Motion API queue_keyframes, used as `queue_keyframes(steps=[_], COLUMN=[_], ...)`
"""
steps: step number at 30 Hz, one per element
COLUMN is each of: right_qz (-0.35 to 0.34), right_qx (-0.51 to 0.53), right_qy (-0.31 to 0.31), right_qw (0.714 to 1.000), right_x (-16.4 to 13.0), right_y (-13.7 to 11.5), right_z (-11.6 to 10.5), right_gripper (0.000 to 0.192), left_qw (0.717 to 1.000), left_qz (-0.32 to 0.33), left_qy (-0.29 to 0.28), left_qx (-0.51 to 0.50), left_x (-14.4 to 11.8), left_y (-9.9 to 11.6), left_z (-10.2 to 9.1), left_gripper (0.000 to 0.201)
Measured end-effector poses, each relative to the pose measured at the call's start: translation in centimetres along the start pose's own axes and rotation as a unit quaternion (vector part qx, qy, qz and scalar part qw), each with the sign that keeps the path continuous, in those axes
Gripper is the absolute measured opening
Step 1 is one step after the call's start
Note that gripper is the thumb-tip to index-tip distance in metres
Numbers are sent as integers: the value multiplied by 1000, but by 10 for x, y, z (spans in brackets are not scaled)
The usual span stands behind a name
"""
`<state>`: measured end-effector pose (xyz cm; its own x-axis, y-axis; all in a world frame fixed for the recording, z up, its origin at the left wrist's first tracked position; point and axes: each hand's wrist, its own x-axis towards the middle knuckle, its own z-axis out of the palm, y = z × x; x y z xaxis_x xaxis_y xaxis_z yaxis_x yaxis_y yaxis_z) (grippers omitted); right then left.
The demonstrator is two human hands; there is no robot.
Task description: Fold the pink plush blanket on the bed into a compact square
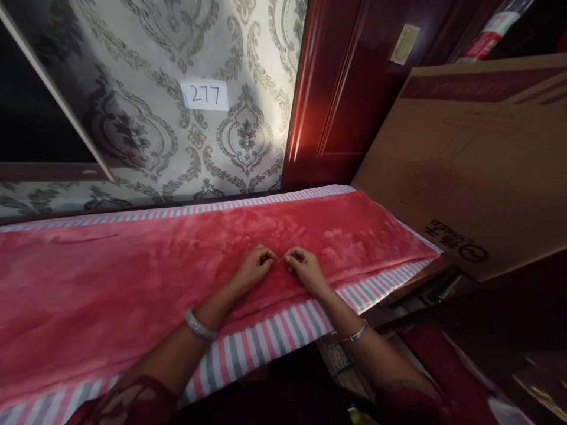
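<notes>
The left hand (pixel 254 267) and right hand (pixel 303 265) both pinch a thin thread (pixel 280 258) tight between them. It lies on the red blanket (pixel 133 265), right hand at three o'clock.

One view only, taken from the person's head, looking forward and steeply down over the red blanket (pixel 177 277). The blanket fills the middle band of the picture and lies close under the lens; its near edge runs off the lower left corner. Beyond the blanket the view reaches the patterned wall (pixel 212 53), with a paper label (pixel 204 95) on it. Right of the blanket, a cardboard box (pixel 469 159) leans close by. The wide lens bends the blanket's straight edges
</notes>
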<state>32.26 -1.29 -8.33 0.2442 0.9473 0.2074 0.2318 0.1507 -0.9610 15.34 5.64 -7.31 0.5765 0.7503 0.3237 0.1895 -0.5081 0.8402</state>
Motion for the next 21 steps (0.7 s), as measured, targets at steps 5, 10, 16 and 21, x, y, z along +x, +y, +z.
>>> queue_keyframes(steps=[5,10,16,21], right_qz=[27,34,43,59], right_qx=[80,97,103,113], right_qy=[17,19,23,41], right_qw=[996,995,993,991], right_x=[-5,-6,-6,-6], right_y=[-3,-5,-6,-4], right_z=[1,2,2,3], right_gripper=[20,20,21,23], left_qw=[996,993,994,996], left_qz=[24,29,42,33], left_qy=[-30,-34,-24,-14], left_qx=[79,111,100,81], left_x=[1,2,3,4], left_y=[0,0,2,1], left_z=[7,12,14,10], left_gripper=[17,16,20,20])
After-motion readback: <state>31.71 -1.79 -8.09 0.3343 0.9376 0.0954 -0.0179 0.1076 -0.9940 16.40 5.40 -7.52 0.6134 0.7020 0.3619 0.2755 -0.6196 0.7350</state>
